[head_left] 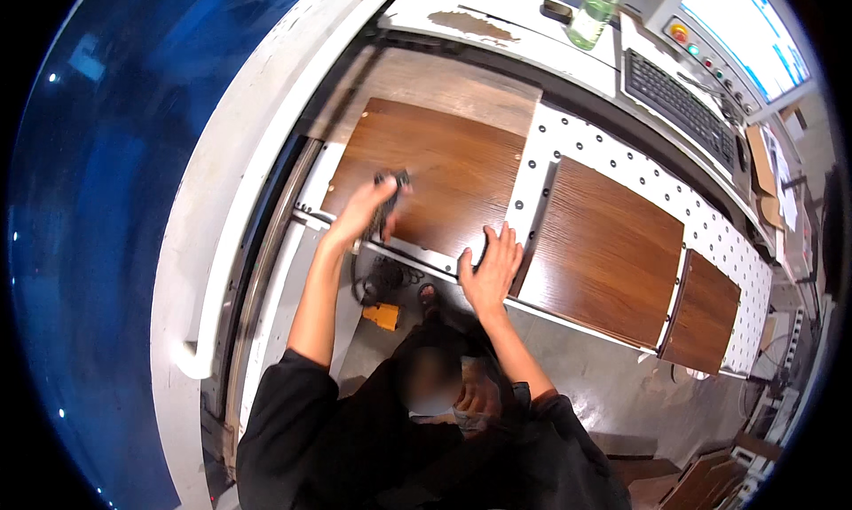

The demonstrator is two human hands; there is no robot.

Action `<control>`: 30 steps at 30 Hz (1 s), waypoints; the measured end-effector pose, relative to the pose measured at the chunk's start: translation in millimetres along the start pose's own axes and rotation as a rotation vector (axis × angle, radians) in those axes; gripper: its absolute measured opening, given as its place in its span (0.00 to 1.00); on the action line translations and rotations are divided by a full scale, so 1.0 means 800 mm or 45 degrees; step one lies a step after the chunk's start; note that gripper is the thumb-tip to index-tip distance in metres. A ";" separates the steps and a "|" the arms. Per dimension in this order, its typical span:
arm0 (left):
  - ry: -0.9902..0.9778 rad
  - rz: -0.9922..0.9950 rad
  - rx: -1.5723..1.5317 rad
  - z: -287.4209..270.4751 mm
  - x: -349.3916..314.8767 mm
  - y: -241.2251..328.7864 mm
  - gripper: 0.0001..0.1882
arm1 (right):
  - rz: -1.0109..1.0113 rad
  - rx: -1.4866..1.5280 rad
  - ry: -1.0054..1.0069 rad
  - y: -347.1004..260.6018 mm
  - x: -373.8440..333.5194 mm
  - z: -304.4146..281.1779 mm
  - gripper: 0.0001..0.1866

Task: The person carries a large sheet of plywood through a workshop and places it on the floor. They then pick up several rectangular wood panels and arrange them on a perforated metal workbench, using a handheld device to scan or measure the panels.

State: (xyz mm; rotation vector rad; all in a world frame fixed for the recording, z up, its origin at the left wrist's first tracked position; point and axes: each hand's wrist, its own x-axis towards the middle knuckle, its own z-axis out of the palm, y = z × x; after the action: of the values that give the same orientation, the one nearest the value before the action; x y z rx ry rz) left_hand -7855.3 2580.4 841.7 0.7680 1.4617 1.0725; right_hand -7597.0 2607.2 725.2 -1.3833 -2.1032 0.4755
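A dark brown wood-grain panel point(444, 159) lies flat at the left end of the white worktable point(556, 135), with small pale spots along its edges. Over its near left part, my left hand point(366, 210) is closed around a dark handheld tool point(391, 195); motion blur and my fingers hide its exact kind. My right hand point(493, 266) rests at the panel's near right corner, fingers stretched out and spread. To the right lie a second brown panel point(608, 253) and a smaller brown panel point(707, 310).
A blue machine cover point(106, 199) with a white curved frame point(209, 208) stands at the left. At the far side are a green-tinted bottle point(595, 15), a keyboard point(679, 106) and a monitor point(745, 31). Dark coiled hose point(390, 275) and a yellow piece point(381, 316) are below the near edge.
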 end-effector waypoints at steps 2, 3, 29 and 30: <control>-0.225 -0.129 0.057 0.026 -0.039 0.012 0.24 | -0.020 0.024 0.001 -0.001 -0.001 -0.001 0.30; -0.371 -0.124 0.123 0.023 -0.049 0.003 0.22 | -0.023 0.029 0.004 -0.001 -0.003 -0.001 0.30; 1.509 1.358 1.268 0.008 -0.220 0.003 0.29 | -0.037 0.012 -0.108 0.008 -0.005 -0.011 0.29; 1.217 1.224 1.370 0.009 -0.193 -0.002 0.29 | -0.022 -0.021 -0.107 0.008 -0.005 -0.013 0.29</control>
State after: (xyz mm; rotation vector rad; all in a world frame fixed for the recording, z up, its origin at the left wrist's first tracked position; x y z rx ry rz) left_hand -7820.6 2441.7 900.5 2.0409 2.6708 1.3983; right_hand -7584.6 2606.3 728.3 -1.3754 -2.1889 0.5193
